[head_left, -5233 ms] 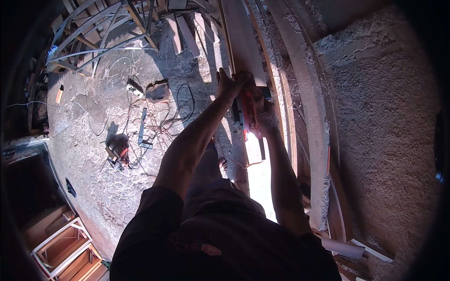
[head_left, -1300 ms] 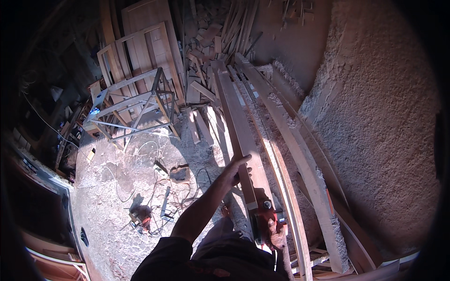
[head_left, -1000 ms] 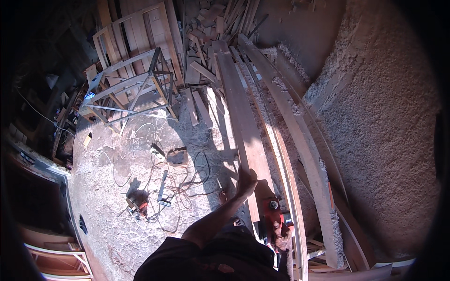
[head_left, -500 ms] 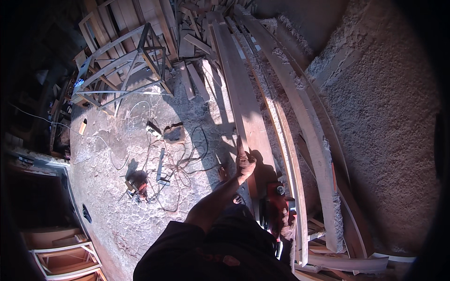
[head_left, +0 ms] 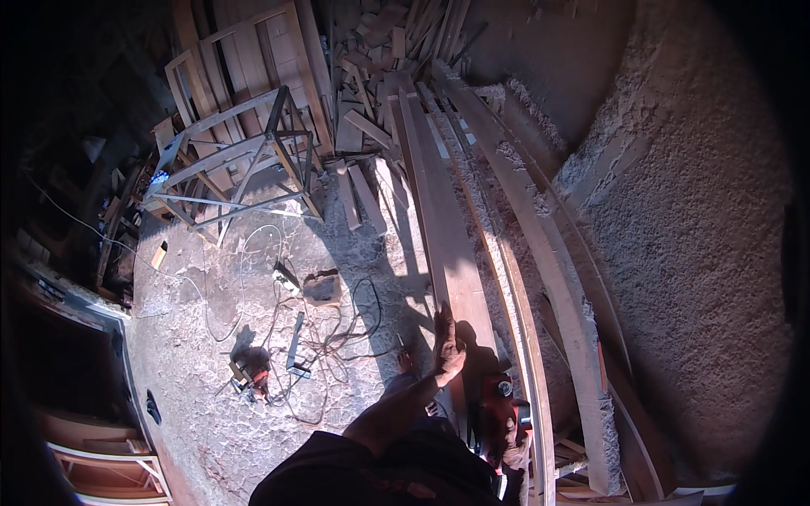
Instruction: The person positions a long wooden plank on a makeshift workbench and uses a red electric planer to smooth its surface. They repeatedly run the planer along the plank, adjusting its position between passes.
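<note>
A long wooden board [head_left: 462, 291] runs away from me, its near end by my body. My left hand [head_left: 451, 347] grips the board's left edge, one finger stretched along it. Close to my body, a red power planer [head_left: 499, 403] with a round knob on its front rests on the board's near part. My right hand [head_left: 515, 447], partly in shadow, is wrapped round the planer at its right side. The planer's underside is hidden, and my clothing covers the board's near end.
More long boards [head_left: 553, 244], strewn with shavings, lie to the right beside a rough wall [head_left: 692, 219]. On the floor at left are tangled cords [head_left: 342, 329], another red power tool [head_left: 256, 379] and an angled metal piece [head_left: 295, 346]. Farther off stands a wooden frame [head_left: 245, 160].
The whole scene sits lower in the picture, as my head view has tilted up. My left hand stays on the board's edge and my right hand on the planer, with little movement between them.
</note>
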Demonstrator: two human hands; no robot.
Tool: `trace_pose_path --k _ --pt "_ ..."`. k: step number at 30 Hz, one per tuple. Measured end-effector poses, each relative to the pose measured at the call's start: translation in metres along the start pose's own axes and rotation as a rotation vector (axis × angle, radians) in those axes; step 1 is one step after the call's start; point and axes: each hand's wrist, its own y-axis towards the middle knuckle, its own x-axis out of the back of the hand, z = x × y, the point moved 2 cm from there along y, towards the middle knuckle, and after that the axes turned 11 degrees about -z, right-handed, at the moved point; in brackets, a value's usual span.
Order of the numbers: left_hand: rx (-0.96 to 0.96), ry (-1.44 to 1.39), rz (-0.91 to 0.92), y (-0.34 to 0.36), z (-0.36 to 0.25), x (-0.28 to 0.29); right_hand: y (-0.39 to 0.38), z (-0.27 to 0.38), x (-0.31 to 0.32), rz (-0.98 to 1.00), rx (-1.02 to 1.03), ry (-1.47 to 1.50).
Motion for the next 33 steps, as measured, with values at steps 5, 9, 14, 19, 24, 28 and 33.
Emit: trace_pose_path --k 5,9,14,19,24,28,33 --pt "-0.207 -0.098 -0.116 0.083 -0.029 0.018 -0.010 0.004 0.001 -0.006 0.032 0.017" --pt "-0.367 -0.221 -0.155 0.106 -0.018 0.027 -0.028 0.014 0.006 0.031 0.099 0.026" --pt "0.261 -0.547 -0.024 0.073 -0.031 0.068 -0.046 0.046 0.005 0.088 0.126 0.175" --pt "0.574 -0.664 0.078 0.001 -0.014 0.091 -0.046 0.063 -0.018 0.271 -0.013 0.309" --pt "0.612 -0.742 0.285 -0.037 -0.066 0.130 -0.035 0.050 -0.042 0.333 -0.091 0.162" --pt "0.499 -0.463 0.230 -0.033 -0.040 0.122 -0.036 0.070 -0.055 0.298 -0.016 0.174" --pt "0.377 -0.323 0.075 -0.035 -0.023 0.105 -0.027 0.061 -0.053 0.370 -0.053 0.128"
